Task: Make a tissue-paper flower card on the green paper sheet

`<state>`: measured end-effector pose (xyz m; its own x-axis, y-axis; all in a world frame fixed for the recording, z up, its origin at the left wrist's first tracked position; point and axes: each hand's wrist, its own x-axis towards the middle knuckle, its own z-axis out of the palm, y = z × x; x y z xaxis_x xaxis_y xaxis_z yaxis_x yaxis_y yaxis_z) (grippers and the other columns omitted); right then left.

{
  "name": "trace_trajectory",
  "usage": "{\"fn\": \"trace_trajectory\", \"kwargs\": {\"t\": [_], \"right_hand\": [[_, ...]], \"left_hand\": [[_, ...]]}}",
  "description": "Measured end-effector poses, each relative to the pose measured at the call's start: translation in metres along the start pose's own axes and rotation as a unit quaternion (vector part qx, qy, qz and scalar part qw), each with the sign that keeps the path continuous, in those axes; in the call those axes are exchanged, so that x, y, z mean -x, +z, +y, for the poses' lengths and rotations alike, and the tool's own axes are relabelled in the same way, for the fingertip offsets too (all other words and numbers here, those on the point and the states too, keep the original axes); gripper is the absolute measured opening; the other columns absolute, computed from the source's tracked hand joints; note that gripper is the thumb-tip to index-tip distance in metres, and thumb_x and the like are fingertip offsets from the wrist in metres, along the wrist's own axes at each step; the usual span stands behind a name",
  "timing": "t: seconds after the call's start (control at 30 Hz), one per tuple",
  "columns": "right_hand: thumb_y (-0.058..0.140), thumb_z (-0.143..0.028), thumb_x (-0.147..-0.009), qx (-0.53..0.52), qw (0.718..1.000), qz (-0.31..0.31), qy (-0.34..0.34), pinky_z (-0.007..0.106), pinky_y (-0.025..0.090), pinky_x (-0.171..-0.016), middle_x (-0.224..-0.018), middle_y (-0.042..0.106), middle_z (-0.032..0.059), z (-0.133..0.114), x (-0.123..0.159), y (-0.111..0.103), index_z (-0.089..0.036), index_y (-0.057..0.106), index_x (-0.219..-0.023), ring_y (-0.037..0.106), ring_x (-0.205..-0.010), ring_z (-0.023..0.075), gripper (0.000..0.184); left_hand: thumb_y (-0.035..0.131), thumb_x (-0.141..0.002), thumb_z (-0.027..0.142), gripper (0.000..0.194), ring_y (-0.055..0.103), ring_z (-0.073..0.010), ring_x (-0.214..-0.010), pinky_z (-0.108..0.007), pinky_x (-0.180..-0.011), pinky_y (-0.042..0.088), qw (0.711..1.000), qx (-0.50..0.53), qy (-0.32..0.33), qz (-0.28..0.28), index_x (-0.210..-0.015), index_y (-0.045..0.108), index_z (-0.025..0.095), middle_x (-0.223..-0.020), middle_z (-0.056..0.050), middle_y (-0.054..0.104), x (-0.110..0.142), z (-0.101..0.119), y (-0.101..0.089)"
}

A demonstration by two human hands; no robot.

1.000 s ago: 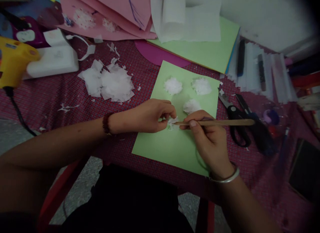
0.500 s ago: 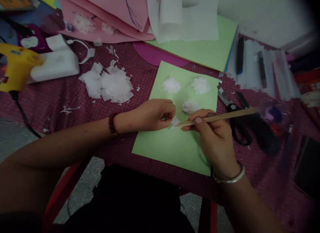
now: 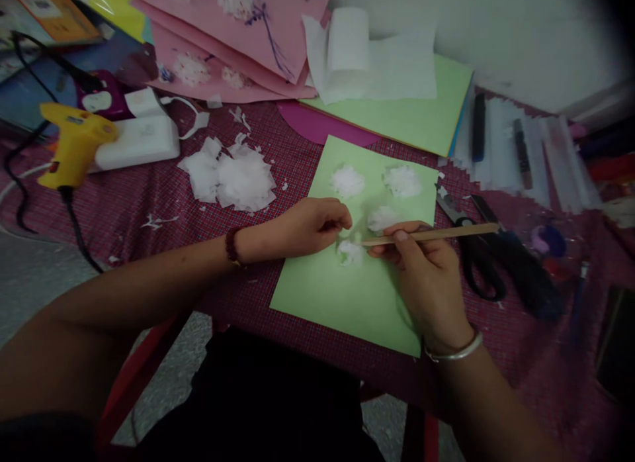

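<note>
My right hand grips a thin flat wooden stick, its tip at a small white paper tuft. The tuft sits on a light green sheet. My left hand is just above and left of the tuft, fingers curled together; whatever may be between the fingertips is hidden. Three fuller white paper puffs lie on the sheet: one upper left, one upper right, and one beside my right fingers.
Left are cut white tissue pieces, a yellow glue gun and a white power strip. Black-handled scissors lie right of the sheet. Behind stand a white paper roll and pink decorated sheets.
My left fingers have lifted away from the small tuft, which now shows more fully. The stick's tip stays at the tuft. The camera view has shifted slightly.
</note>
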<state>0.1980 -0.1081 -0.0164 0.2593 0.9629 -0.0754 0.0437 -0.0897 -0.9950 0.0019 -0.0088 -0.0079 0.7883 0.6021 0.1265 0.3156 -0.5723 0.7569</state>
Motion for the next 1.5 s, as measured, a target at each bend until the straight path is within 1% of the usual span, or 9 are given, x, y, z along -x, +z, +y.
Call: {"fn": "trace_trajectory", "kwargs": {"t": [0.2, 0.37, 0.5, 0.63, 0.8, 0.97, 1.13, 1.33, 1.5], "right_hand": [[0.064, -0.030, -0.088, -0.041, 0.999, 0.020, -0.019, 0.035, 0.057, -0.065, -0.082, 0.064, 0.0017, -0.005, 0.002, -0.005, -0.022, 0.068, -0.086, 0.068, -0.065, 0.0167, 0.009], [0.065, -0.026, -0.086, -0.112, 0.991, 0.065, -0.033, 0.036, 0.057, -0.064, -0.084, 0.063, 0.0040, -0.016, 0.005, -0.005, -0.024, 0.072, -0.082, 0.067, -0.064, 0.0171, 0.008], [0.067, -0.026, -0.084, -0.098, 0.992, 0.075, -0.026, 0.038, 0.057, -0.061, -0.080, 0.064, 0.0058, -0.016, 0.005, -0.011, -0.029, 0.075, -0.079, 0.067, -0.062, 0.0187, 0.009], [0.066, -0.035, -0.084, -0.020, 0.998, 0.053, 0.001, 0.038, 0.056, -0.061, -0.067, 0.066, 0.0089, -0.010, 0.007, -0.012, -0.031, 0.075, -0.081, 0.066, -0.060, 0.0212, 0.011], [0.067, -0.040, -0.084, 0.035, 0.999, 0.035, -0.014, 0.040, 0.056, -0.059, -0.070, 0.068, 0.0087, -0.004, 0.010, -0.011, -0.031, 0.075, -0.083, 0.066, -0.062, 0.0234, 0.012], [0.066, -0.035, -0.086, 0.067, 0.995, 0.000, -0.076, 0.033, 0.054, -0.051, -0.067, 0.068, 0.0089, 0.000, 0.004, -0.015, -0.031, 0.076, -0.083, 0.067, -0.058, 0.0207, 0.011], [0.065, -0.042, -0.086, 0.106, 0.993, 0.015, -0.058, 0.032, 0.053, -0.060, -0.074, 0.069, 0.0051, -0.001, 0.005, -0.017, -0.026, 0.075, -0.079, 0.067, -0.066, 0.0187, 0.020], [0.063, -0.048, -0.085, 0.102, 0.994, 0.033, -0.016, 0.029, 0.052, -0.066, -0.082, 0.068, 0.0012, -0.002, 0.010, -0.013, -0.023, 0.073, -0.083, 0.065, -0.070, 0.0152, 0.027], [0.065, -0.040, -0.086, 0.054, 0.998, 0.022, -0.026, 0.026, 0.053, -0.058, -0.076, 0.066, 0.0015, -0.009, 0.011, -0.008, -0.021, 0.072, -0.085, 0.065, -0.062, 0.0138, 0.020]], "left_hand": [[0.051, -0.077, 0.008, 0.017, 0.056, -0.0095, -0.067, -0.020, -0.061, 0.043, 0.995, 0.061, -0.081, -0.018, -0.088, 0.063, 0.012, -0.076, 0.000, 0.065, 0.001, -0.001, -0.013], [0.054, -0.082, 0.011, 0.010, 0.055, -0.0096, -0.068, -0.020, -0.063, 0.042, 0.996, -0.031, -0.063, -0.056, -0.078, 0.062, 0.013, -0.077, -0.001, 0.062, 0.026, 0.012, -0.035], [0.051, -0.096, 0.030, 0.038, 0.053, -0.0095, -0.066, -0.020, -0.062, 0.041, 0.990, -0.070, -0.042, -0.111, -0.062, 0.055, 0.014, -0.073, -0.002, 0.057, 0.064, 0.033, -0.038], [0.046, -0.098, 0.026, 0.032, 0.052, -0.0107, -0.066, -0.022, -0.063, 0.040, 0.982, -0.173, -0.072, -0.039, -0.070, 0.056, 0.014, -0.074, -0.002, 0.057, 0.087, 0.033, -0.046], [0.052, -0.085, 0.015, 0.012, 0.056, -0.0107, -0.070, -0.021, -0.064, 0.043, 0.967, -0.168, -0.139, 0.134, -0.092, 0.062, 0.013, -0.080, -0.002, 0.063, 0.075, -0.006, -0.090], [0.062, -0.074, 0.018, 0.016, 0.050, -0.0096, -0.059, -0.021, -0.054, 0.036, 0.946, -0.197, -0.240, 0.096, -0.089, 0.066, 0.011, -0.068, 0.001, 0.058, 0.058, -0.036, -0.111], [0.063, -0.072, 0.019, 0.010, 0.045, -0.0074, -0.055, -0.020, -0.051, 0.032, 0.961, -0.064, -0.252, 0.090, -0.068, 0.057, 0.013, -0.061, 0.003, 0.052, 0.062, -0.029, -0.111], [0.068, -0.073, 0.028, 0.017, 0.043, -0.0059, -0.057, -0.020, -0.052, 0.033, 0.956, 0.112, -0.231, 0.144, -0.075, 0.058, 0.014, -0.067, 0.003, 0.053, 0.070, -0.003, -0.123], [0.066, -0.073, 0.021, 0.014, 0.046, -0.0054, -0.052, -0.019, -0.048, 0.035, 0.948, 0.203, -0.217, 0.116, -0.071, 0.053, 0.015, -0.068, 0.002, 0.055, 0.053, 0.013, -0.104]]}}
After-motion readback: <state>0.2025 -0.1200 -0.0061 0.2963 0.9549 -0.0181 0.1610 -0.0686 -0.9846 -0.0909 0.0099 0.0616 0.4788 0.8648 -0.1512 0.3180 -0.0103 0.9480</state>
